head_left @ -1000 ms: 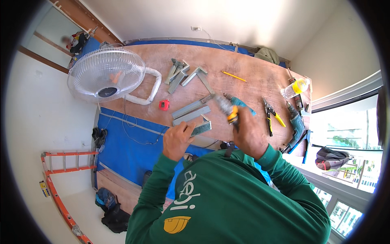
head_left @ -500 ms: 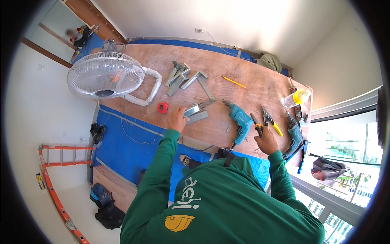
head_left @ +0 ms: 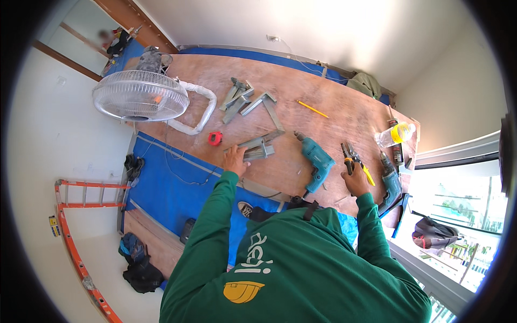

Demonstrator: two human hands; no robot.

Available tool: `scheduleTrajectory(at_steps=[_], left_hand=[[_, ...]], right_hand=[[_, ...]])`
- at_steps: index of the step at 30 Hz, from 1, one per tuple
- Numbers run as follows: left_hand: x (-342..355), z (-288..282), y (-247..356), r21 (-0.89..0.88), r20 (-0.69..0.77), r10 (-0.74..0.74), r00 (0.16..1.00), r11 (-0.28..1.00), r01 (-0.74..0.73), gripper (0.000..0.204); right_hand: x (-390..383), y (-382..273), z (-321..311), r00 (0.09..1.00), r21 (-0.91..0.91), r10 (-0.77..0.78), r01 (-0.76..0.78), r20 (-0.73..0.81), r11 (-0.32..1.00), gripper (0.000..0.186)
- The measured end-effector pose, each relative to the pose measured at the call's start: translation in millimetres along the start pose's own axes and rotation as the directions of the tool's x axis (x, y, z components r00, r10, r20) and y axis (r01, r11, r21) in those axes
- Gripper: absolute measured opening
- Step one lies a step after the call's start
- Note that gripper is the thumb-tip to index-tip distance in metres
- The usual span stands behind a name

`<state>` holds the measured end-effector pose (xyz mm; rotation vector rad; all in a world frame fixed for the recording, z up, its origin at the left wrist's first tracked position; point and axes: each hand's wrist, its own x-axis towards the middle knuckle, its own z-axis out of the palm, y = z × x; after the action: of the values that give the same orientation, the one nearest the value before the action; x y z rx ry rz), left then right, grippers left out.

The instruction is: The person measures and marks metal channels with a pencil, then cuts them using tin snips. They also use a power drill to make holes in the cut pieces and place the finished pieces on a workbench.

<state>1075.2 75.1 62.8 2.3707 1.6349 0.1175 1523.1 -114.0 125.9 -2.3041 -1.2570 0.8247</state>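
My left hand (head_left: 235,161) is at the table's near edge, its fingers closed on the end of a short galvanized metal channel piece (head_left: 259,153). A longer metal strip (head_left: 257,141) lies against that piece, angled up to the right. My right hand (head_left: 356,181) grips a screwdriver (head_left: 348,163) with a black and orange handle, close beside yellow-handled snips (head_left: 367,173). Between my hands a teal power drill (head_left: 318,161) lies on its side. A red tape measure (head_left: 215,138) sits just beyond my left hand.
More bent metal pieces (head_left: 237,102) and a yellow pencil (head_left: 312,109) lie farther back on the wooden tabletop (head_left: 301,81). A white fan (head_left: 141,96) stands at left. On the right are a second drill (head_left: 390,185) and a plastic bottle (head_left: 396,134). An orange ladder (head_left: 72,253) leans far left.
My left hand has shifted slightly down, and the metal pieces by it lie at a different angle. My right hand has moved the screwdriver rightward, up against the snips.
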Motion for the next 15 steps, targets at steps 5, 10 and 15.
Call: scheduleTrajectory(at_steps=[5, 10, 15], left_hand=[[2.3, -22.2, 18.6, -0.06, 0.043, -0.026, 0.999, 0.998, 0.029, 0.076], [32.1, -9.5, -2.4, -0.202, -0.1, 0.028, 0.995, 0.978, -0.047, 0.083], [17.7, -33.6, 23.1, -0.282, -0.079, -0.019, 0.997, 0.959, -0.004, 0.098]], right_hand=[[19.8, 4.5, 10.1, 0.999, 0.008, -0.021, 0.021, -0.043, 1.0, 0.051], [8.8, -11.9, 8.9, 0.999, 0.034, 0.036, -0.037, 0.024, 0.999, 0.056], [-17.0, 21.5, 26.3, 0.997, 0.048, -0.014, 0.018, -0.073, 0.999, 0.062]])
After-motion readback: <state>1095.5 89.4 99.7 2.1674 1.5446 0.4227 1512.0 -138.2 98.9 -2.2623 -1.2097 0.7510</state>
